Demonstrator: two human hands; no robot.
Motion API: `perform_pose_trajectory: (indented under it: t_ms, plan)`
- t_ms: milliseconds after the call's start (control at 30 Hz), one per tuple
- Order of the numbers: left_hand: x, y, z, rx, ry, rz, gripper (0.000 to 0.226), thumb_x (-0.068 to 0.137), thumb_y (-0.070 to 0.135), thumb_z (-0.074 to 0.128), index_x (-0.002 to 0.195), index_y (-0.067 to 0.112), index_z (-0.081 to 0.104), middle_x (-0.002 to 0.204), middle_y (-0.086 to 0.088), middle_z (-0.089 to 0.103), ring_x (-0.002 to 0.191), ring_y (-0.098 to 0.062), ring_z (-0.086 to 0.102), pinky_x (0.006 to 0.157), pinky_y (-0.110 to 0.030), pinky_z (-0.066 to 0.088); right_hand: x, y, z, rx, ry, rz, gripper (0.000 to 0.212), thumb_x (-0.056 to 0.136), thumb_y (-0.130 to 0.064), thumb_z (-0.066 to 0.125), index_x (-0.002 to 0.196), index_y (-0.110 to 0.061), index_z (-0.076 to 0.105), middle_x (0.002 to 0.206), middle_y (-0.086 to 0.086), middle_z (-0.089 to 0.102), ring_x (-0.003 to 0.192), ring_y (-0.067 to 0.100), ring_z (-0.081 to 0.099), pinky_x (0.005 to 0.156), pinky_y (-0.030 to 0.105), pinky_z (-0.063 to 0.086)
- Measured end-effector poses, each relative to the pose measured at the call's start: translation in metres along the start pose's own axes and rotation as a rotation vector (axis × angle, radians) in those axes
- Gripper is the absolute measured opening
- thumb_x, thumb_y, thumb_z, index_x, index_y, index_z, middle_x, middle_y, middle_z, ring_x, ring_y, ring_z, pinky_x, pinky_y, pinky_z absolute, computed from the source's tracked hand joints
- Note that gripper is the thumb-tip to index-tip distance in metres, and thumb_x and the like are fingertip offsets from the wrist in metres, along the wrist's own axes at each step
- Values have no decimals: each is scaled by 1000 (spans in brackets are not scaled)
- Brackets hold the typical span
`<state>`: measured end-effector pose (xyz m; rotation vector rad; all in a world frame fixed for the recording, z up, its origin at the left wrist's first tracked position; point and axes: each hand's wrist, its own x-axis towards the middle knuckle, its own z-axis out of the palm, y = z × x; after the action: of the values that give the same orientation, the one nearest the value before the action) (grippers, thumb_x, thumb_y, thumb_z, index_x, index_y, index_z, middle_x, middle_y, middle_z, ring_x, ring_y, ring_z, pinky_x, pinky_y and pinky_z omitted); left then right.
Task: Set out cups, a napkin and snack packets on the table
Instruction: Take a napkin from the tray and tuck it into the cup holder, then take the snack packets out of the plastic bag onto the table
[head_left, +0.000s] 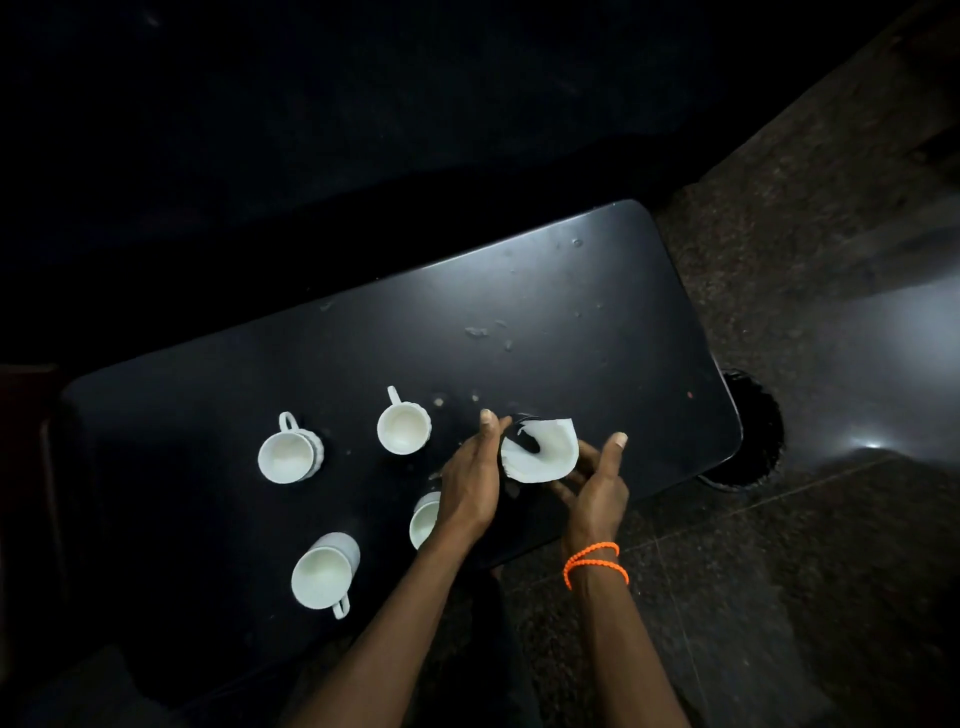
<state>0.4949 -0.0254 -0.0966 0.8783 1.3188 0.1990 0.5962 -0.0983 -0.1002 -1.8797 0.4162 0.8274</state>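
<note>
Several white cups stand on the dark table (571, 322): one at the left (288, 452), one in the middle (403, 428), one near the front edge (324, 571), and one (423, 519) half hidden under my left wrist. A curled white napkin (545, 457) is held between both hands near the table's right front edge. My left hand (470, 483) grips its left side with the thumb raised. My right hand (597, 483), with an orange wristband, cups it from below and the right. A dark rim (524, 420) shows just behind the napkin. No snack packets are visible.
Crumbs and smears (483, 332) dot the far right half of the table. A dark round object (753, 431) sits on the floor by the table's right end. Speckled stone floor (779, 571) lies to the right, and dark seating is behind the table.
</note>
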Motion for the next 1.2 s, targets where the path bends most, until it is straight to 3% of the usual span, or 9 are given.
perform_pose_trajectory:
  t_ms: [200,333,467,533,633,800,1000,1133,1200]
  plan:
    - [0,20,-15,5,54,127,87,85,87,27,133,30,71,145,16,61,138,-11,56,121,-43,42,-4,-30,20,-313,189,-409,59,101,-55,45,98,-7,79,100,4,74,102,24,68,88,32,48]
    - [6,38,-41,-14,89,194,80,94,79,28,131,23,72,139,4,69,129,-13,62,116,-43,47,-13,-58,42,-633,127,-754,46,102,-45,48,89,-9,72,101,10,70,104,30,62,95,50,46]
    - [9,49,-77,41,251,273,45,103,55,51,72,26,67,68,23,65,69,8,60,69,-13,47,-36,-80,79,-729,-12,-959,36,101,-47,50,98,-18,72,106,2,67,108,23,58,100,48,35]
    - [12,51,-99,27,340,265,35,102,41,61,69,29,64,57,21,63,59,10,59,58,-6,39,-53,-83,103,-760,-105,-1021,43,99,-53,46,105,-19,72,110,1,67,111,20,56,104,49,34]
    - [14,55,-137,-106,428,225,15,98,33,66,99,23,77,83,13,73,78,-2,66,77,-19,50,-80,-78,142,-811,-230,-1086,55,96,-59,41,112,-18,73,116,1,67,115,18,57,105,45,34]
    - [3,47,-223,-261,622,231,17,98,25,67,109,17,77,98,4,77,87,-15,69,88,-38,59,-136,-41,217,-807,-473,-1169,57,95,-59,44,112,-13,74,114,5,69,113,23,62,101,49,45]
    - [-18,23,-334,-378,839,190,24,98,23,66,117,12,75,108,-10,79,102,-30,74,91,-40,58,-214,26,298,-775,-761,-1217,40,97,-43,61,110,-8,74,111,8,64,102,24,63,89,47,54]
    - [-36,0,-410,-403,1021,164,21,95,22,67,112,14,78,102,2,78,90,-8,70,93,-32,54,-275,78,354,-866,-994,-1207,40,93,-39,69,114,-6,73,114,11,63,103,25,65,90,40,54]
    - [-46,-10,-445,-393,1129,160,21,94,19,66,110,13,77,102,-1,78,96,-14,71,92,-30,52,-304,102,380,-946,-1100,-1199,39,91,-37,73,115,-7,72,115,12,64,106,26,64,95,38,51]
